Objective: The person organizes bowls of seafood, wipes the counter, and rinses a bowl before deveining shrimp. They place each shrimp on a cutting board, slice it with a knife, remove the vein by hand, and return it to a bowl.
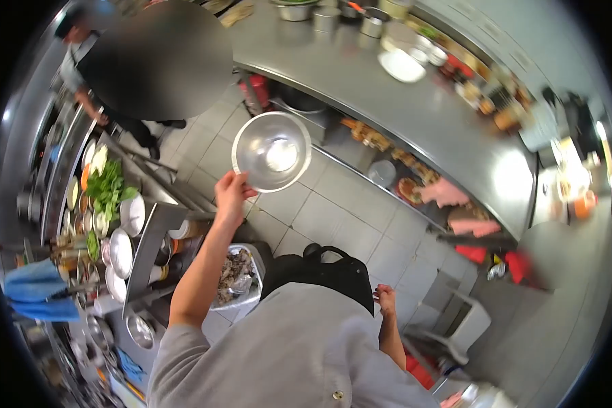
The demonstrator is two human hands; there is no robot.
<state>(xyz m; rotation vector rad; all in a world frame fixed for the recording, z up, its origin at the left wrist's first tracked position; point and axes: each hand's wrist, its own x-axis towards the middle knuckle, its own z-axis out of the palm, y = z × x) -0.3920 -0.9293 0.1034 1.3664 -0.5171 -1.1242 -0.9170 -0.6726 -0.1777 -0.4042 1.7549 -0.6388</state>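
My left hand (232,196) pinches the rim of a round stainless steel mixing bowl (255,151), out in front of me above the tiled floor. The bowl's shiny inside faces up toward me, with nothing visible in it. Low at my right side hangs my right hand (385,299), its fingers loosely bent and a little apart. Nothing shows in that hand, and it is nearest to my dark apron (319,275).
A long steel counter (360,75) runs ahead and right, with pots, a white dish (401,66) and condiments. Left stands a station with bowls and leafy greens (109,187). A lined waste bin (257,272) is near my left. A person (81,75) stands far left.
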